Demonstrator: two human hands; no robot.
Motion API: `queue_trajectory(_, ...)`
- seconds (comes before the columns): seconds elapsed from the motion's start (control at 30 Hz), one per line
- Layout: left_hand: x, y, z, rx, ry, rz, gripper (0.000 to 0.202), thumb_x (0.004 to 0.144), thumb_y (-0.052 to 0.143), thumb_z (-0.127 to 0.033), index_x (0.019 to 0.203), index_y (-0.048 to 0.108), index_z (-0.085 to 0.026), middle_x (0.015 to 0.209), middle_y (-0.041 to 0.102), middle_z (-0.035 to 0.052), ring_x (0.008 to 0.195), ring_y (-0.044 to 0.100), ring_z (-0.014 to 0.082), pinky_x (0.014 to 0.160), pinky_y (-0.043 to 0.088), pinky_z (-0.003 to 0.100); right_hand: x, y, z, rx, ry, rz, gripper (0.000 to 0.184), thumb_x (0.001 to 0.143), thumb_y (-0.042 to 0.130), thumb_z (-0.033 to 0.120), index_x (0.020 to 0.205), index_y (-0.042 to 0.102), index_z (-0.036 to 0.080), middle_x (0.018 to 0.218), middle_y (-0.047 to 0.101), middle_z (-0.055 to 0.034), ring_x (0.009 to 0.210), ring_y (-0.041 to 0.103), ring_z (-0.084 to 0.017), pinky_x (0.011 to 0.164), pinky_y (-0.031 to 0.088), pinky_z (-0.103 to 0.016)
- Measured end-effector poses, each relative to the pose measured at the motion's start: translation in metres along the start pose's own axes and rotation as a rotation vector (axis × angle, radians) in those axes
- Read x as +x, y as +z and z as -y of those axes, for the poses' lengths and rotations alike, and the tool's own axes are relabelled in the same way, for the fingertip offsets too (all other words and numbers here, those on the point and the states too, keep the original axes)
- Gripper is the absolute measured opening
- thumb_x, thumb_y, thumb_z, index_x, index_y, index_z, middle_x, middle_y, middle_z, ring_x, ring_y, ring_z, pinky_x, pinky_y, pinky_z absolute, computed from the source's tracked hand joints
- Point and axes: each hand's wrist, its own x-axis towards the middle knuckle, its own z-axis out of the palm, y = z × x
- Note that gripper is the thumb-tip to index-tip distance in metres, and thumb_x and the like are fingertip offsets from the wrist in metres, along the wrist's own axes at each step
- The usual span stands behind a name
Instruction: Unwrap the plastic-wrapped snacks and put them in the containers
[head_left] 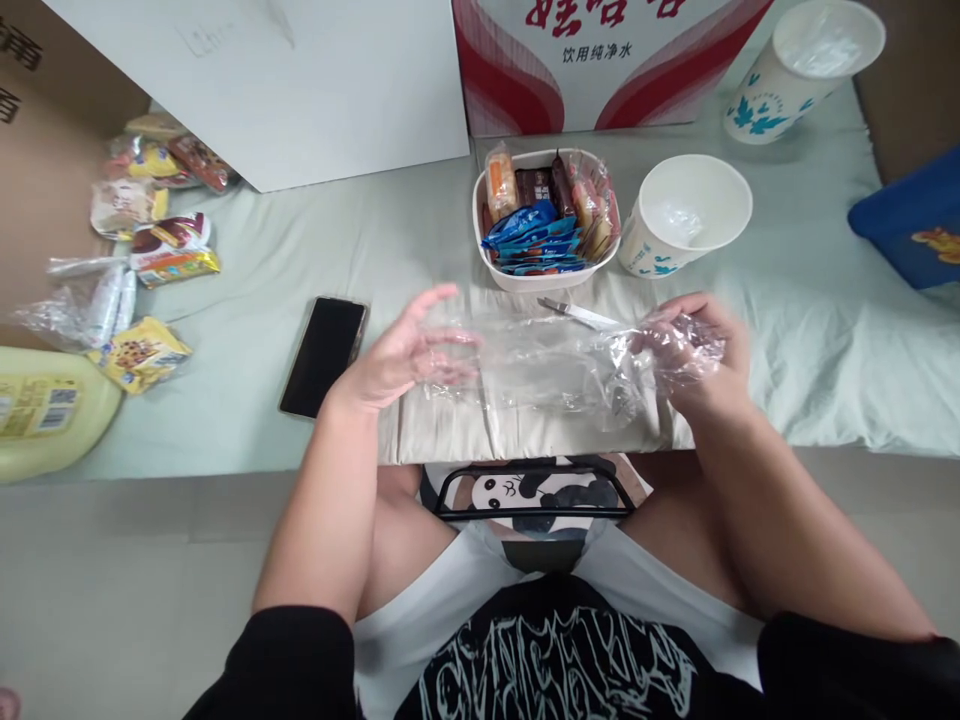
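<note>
A clear plastic bag (540, 365) stretches between my two hands above the front of the cloth-covered surface. My right hand (705, 350) is closed around its bunched end. My left hand (412, 350) has its fingers spread, with the thin film lying at or over the fingertips; whether they are inside the bag I cannot tell. Behind the bag lies a white-handled knife (577, 313) with a short blade. Just beyond it stands a white tub (551, 282) filled with wrapped snacks (536, 240). To the left of my left hand rests a black phone (324, 355).
Two paper cups (686, 215) with clear plastic in them stand at the right, near a blue container (911, 220). A white box (262, 90) and a red-and-white carton (607, 70) line the back. Loose snack packets (142, 355) and a yellow-green bottle (56, 410) are at the left.
</note>
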Motion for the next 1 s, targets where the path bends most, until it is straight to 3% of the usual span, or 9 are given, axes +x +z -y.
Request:
queue_trajectory(0.07, -0.001, 0.001, 0.001, 0.082, -0.066, 0.024, 0.049, 0.063, 0.095, -0.044, 0.100, 0.074, -0.019, 0.073, 0.077, 0.0041, 0.061, 0.075, 0.0197, 0.057, 0.063, 0.030, -0.001, 0.000, -0.001, 0.010, 0.004, -0.013, 0.036, 0.080, 0.082, 0.055, 0.083, 0.060, 0.026, 0.064, 0.061, 0.0001, 0.054, 0.056, -0.014, 0.053, 0.044, -0.031)
queue_trajectory(0.13, -0.001, 0.002, 0.001, 0.071, -0.020, -0.076, 0.039, 0.066, 0.092, -0.044, 0.086, 0.074, -0.016, 0.067, 0.074, 0.0041, 0.058, 0.073, 0.0184, 0.053, 0.061, 0.027, 0.000, -0.001, -0.003, -0.007, 0.000, -0.048, 0.034, 0.081, 0.082, 0.052, 0.084, 0.060, 0.026, 0.060, 0.056, 0.0020, 0.047, 0.052, -0.013, 0.047, 0.039, -0.029)
queue_trajectory(0.23, 0.001, 0.002, 0.001, -0.063, 0.063, -0.180, 0.043, 0.069, 0.089, -0.045, 0.097, 0.074, -0.016, 0.068, 0.075, 0.0029, 0.058, 0.074, 0.0193, 0.051, 0.060, 0.027, 0.002, -0.005, -0.007, 0.036, -0.043, -0.071, 0.035, 0.076, 0.088, 0.044, 0.094, 0.063, 0.027, 0.062, 0.058, 0.0033, 0.049, 0.054, -0.013, 0.048, 0.040, -0.028)
queue_trajectory(0.37, 0.005, 0.001, 0.001, -0.164, 0.025, -0.121, 0.051, 0.075, 0.082, -0.052, 0.108, 0.072, -0.014, 0.070, 0.077, 0.0046, 0.056, 0.075, 0.0213, 0.048, 0.058, 0.025, 0.004, -0.004, -0.009, -0.030, -0.042, 0.049, 0.029, 0.075, 0.087, 0.042, 0.087, 0.069, 0.023, 0.073, 0.069, 0.0002, 0.063, 0.062, -0.013, 0.059, 0.047, -0.027)
queue_trajectory(0.43, 0.007, 0.000, 0.003, -0.191, -0.007, -0.091, 0.050, 0.081, 0.074, -0.056, 0.105, 0.071, -0.012, 0.071, 0.078, 0.0067, 0.058, 0.076, 0.0229, 0.050, 0.060, 0.028, 0.003, -0.002, -0.008, -0.010, -0.031, 0.034, 0.027, 0.079, 0.084, 0.043, 0.081, 0.067, 0.022, 0.074, 0.071, -0.0003, 0.065, 0.065, -0.013, 0.060, 0.049, -0.027)
queue_trajectory(0.53, 0.008, 0.001, 0.004, -0.200, -0.001, -0.082, 0.047, 0.082, 0.072, -0.054, 0.106, 0.070, -0.013, 0.073, 0.079, 0.0067, 0.060, 0.077, 0.0238, 0.053, 0.062, 0.030, 0.002, 0.002, -0.005, 0.114, -0.021, -0.036, 0.029, 0.082, 0.082, 0.045, 0.083, 0.064, 0.023, 0.065, 0.067, 0.0024, 0.053, 0.061, -0.012, 0.049, 0.045, -0.025)
queue_trajectory(0.63, 0.008, 0.004, 0.003, -0.171, 0.039, -0.148, 0.045, 0.075, 0.081, -0.041, 0.112, 0.067, -0.020, 0.069, 0.077, 0.0005, 0.053, 0.074, 0.0196, 0.048, 0.057, 0.024, 0.004, 0.003, -0.003, 0.150, 0.035, -0.037, 0.030, 0.080, 0.083, 0.045, 0.091, 0.064, 0.024, 0.054, 0.061, 0.0051, 0.040, 0.052, -0.012, 0.038, 0.036, -0.023)
queue_trajectory(0.83, 0.010, 0.008, -0.006, -0.242, 0.157, -0.335, 0.010, 0.071, 0.069, -0.022, 0.075, 0.060, -0.022, 0.050, 0.060, -0.0059, 0.041, 0.059, 0.0099, 0.038, 0.044, 0.016, 0.012, 0.000, -0.001, 0.347, 0.154, 0.016, 0.040, 0.073, 0.086, 0.045, 0.093, 0.055, 0.028, 0.047, 0.049, 0.0099, 0.036, 0.044, -0.010, 0.038, 0.035, -0.023)
queue_trajectory(1.0, 0.014, 0.007, -0.007, -0.238, 0.055, -0.362, 0.013, 0.078, 0.058, -0.032, 0.074, 0.057, -0.019, 0.065, 0.064, -0.0003, 0.054, 0.067, 0.0135, 0.049, 0.056, 0.022, 0.014, -0.005, 0.005, 0.382, 0.255, 0.100, 0.035, 0.066, 0.083, 0.044, 0.081, 0.057, 0.025, 0.056, 0.057, 0.0039, 0.042, 0.051, -0.012, 0.039, 0.035, -0.026)
